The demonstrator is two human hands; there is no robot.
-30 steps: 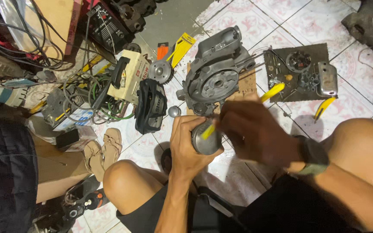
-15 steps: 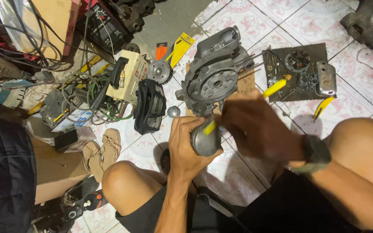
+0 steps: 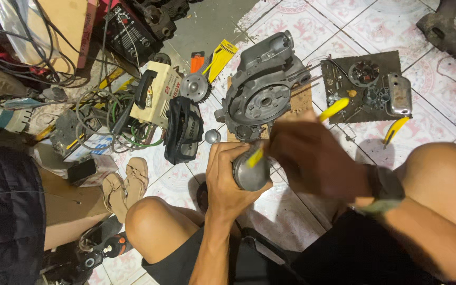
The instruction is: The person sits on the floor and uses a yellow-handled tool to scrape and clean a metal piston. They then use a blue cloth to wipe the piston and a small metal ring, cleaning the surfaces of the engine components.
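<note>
The person sits low on the tiled floor (image 3: 376,21), bare knees spread either side of the work. Between the knees, the left hand (image 3: 228,177) is wrapped around a grey metal cylinder (image 3: 250,171), fingers curled over its side so the round end faces up. The right hand (image 3: 312,158), a dark watch (image 3: 383,184) on its wrist, is closed around a yellow-handled tool (image 3: 333,109); the handle sticks out beyond the knuckles toward the far right, and the yellow front part (image 3: 255,157) meets the cylinder's top edge. The hand is blurred, so the exact finger positions cannot be told.

Just beyond the cylinder stands a grey engine crankcase (image 3: 262,92) on a piece of brown cardboard (image 3: 302,100). A small metal ball-shaped part (image 3: 212,136) lies just left of the crankcase's near end, and a black bag (image 3: 184,129) lies left of that. Left of the crankcase, a toothed round gear (image 3: 195,87) lies beside a cream-coloured boxy machine with a black handle (image 3: 157,92), among tangled cables (image 3: 98,113). To the right of the crankcase, a dark mat (image 3: 365,87) holds small parts and a shiny metal cover (image 3: 398,95); a second yellow-handled tool (image 3: 395,131) lies at the mat's near edge. A pair of tan sandals (image 3: 125,184) lies well left of the cylinder, near the left knee.
</note>
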